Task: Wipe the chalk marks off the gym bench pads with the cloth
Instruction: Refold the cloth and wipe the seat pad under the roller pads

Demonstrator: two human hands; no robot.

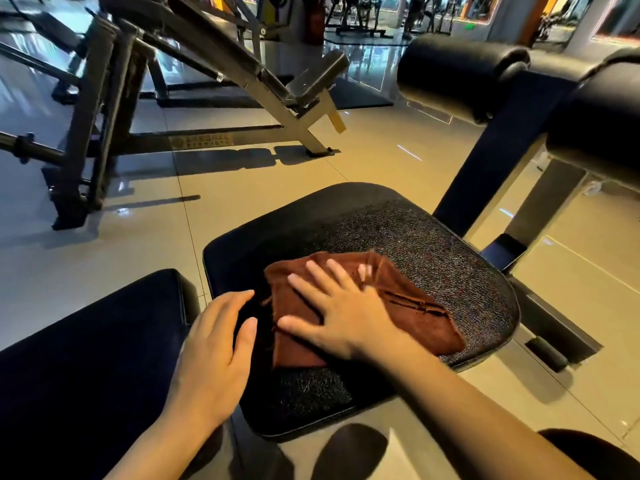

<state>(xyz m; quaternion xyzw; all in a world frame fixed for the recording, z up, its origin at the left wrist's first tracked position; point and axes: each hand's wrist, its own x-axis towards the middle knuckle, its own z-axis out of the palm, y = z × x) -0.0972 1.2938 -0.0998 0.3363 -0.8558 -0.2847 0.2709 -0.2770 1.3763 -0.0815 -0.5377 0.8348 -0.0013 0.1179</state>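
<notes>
Gym floor: your right hand point(341, 315) presses flat on cloth point(398, 317), seat pad point(450, 258) unwiped rightward; left hand point(216, 344) relaxed beside.

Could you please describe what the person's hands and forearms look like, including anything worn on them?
Both the left hand and the right hand are bare, with no gloves, rings, watch or bracelet visible. Both forearms are uncovered up to the frame edge, so no sleeves show. The fingernails look short and unpainted; the right hand's fingers are slightly motion-blurred.

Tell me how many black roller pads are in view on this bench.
2. One roller pad sits at upper right, left of the upright post; the other roller pad is at the frame's right edge, partly cut off. More may lie out of view.
</notes>
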